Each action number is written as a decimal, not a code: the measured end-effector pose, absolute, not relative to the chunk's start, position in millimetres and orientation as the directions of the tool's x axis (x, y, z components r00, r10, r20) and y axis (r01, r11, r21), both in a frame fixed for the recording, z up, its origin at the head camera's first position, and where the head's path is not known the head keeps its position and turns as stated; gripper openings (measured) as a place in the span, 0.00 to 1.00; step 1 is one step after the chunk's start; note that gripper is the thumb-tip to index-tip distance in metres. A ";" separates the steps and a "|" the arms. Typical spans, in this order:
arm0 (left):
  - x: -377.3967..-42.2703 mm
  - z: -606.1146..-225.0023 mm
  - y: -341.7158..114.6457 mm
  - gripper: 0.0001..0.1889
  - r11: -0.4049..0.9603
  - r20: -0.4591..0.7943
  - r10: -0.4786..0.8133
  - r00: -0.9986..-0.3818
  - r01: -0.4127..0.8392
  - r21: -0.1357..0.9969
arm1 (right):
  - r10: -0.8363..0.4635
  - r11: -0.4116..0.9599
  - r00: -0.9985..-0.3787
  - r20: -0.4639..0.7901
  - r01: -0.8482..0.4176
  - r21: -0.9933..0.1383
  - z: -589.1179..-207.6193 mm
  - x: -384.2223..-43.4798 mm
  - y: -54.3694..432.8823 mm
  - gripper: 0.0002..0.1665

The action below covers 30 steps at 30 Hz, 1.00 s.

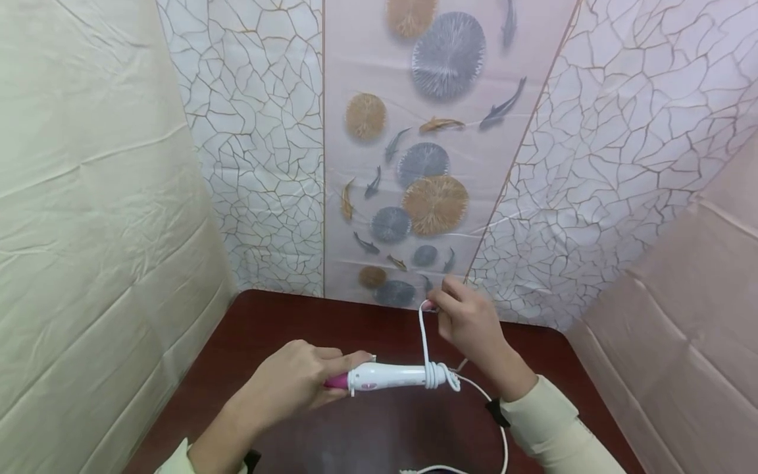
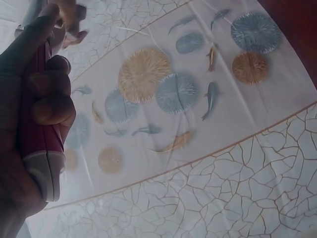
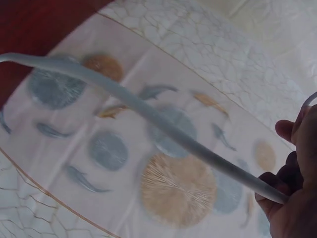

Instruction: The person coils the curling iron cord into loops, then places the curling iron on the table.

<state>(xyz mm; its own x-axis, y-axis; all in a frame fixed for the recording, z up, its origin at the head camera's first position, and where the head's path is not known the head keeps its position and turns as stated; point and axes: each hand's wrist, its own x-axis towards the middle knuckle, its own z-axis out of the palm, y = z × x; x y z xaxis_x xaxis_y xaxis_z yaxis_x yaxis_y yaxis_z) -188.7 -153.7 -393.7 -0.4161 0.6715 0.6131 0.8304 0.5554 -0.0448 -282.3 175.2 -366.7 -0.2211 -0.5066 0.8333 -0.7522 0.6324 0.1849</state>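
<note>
A hair straightener [image 1: 391,376], white with a pink section, lies roughly level above the table in the head view. My left hand [image 1: 290,378] grips it around the pink part, whose grey end [image 2: 47,171] shows below the palm in the left wrist view. The white power cord [image 1: 423,336] is wound in several turns around the other end. My right hand [image 1: 474,322], raised above that end, pinches the cord and holds a length of it upward. In the right wrist view the cord [image 3: 168,126] crosses to the curled fingers [image 3: 277,186].
Below the hands is a dark red-brown table [image 1: 260,329]. A loose stretch of cord [image 1: 503,438] hangs past the right wrist towards the near edge. Patterned cloth [image 1: 379,164] stands behind, with pale cloth walls [image 1: 106,230] at both sides.
</note>
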 end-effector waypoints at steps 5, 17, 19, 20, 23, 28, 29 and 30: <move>-190.4 -389.2 -156.0 0.34 0.570 0.628 0.669 -0.398 0.817 -0.089 | -0.512 0.661 -0.235 0.826 -0.722 0.204 -384.0 -288.5 173.7 0.08; -190.8 -384.6 -160.1 0.36 0.593 0.708 0.613 -0.351 0.796 -0.118 | -0.541 0.595 -0.354 0.763 -0.802 0.050 -421.2 -277.8 173.2 0.09; -191.3 -383.6 -161.4 0.36 0.599 0.715 0.605 -0.351 0.791 -0.119 | -0.543 0.599 -0.365 0.756 -0.799 0.045 -427.7 -275.1 173.2 0.09; -191.6 -383.3 -162.3 0.37 0.603 0.715 0.603 -0.356 0.789 -0.116 | -0.540 0.600 -0.367 0.758 -0.799 0.041 -431.5 -274.0 173.3 0.11; -194.0 -383.7 -165.2 0.36 0.617 0.707 0.594 -0.382 0.781 -0.096 | -0.550 0.582 -0.326 0.768 -0.810 0.073 -442.1 -272.2 174.3 0.12; -201.3 -387.2 -168.9 0.34 0.635 0.694 0.574 -0.436 0.771 -0.041 | -0.601 0.485 -0.141 0.787 -0.846 0.219 -455.9 -269.1 171.4 0.16; -202.7 -387.7 -169.4 0.34 0.638 0.690 0.569 -0.446 0.770 -0.029 | -0.609 0.464 -0.103 0.786 -0.850 0.248 -456.9 -267.7 169.7 0.17; -204.2 -388.2 -169.9 0.33 0.641 0.687 0.566 -0.456 0.767 -0.019 | -0.617 0.442 -0.062 0.784 -0.852 0.280 -456.8 -266.2 167.8 0.16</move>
<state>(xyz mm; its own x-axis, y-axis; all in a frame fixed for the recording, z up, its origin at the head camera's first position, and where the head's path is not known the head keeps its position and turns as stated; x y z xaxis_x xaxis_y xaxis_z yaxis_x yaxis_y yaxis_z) -204.2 -169.9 -388.2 -0.4555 0.5657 0.6874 0.7674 0.6409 -0.0190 -266.2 167.8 -456.8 -0.0624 -0.6174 0.7842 -0.8522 0.4419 0.2801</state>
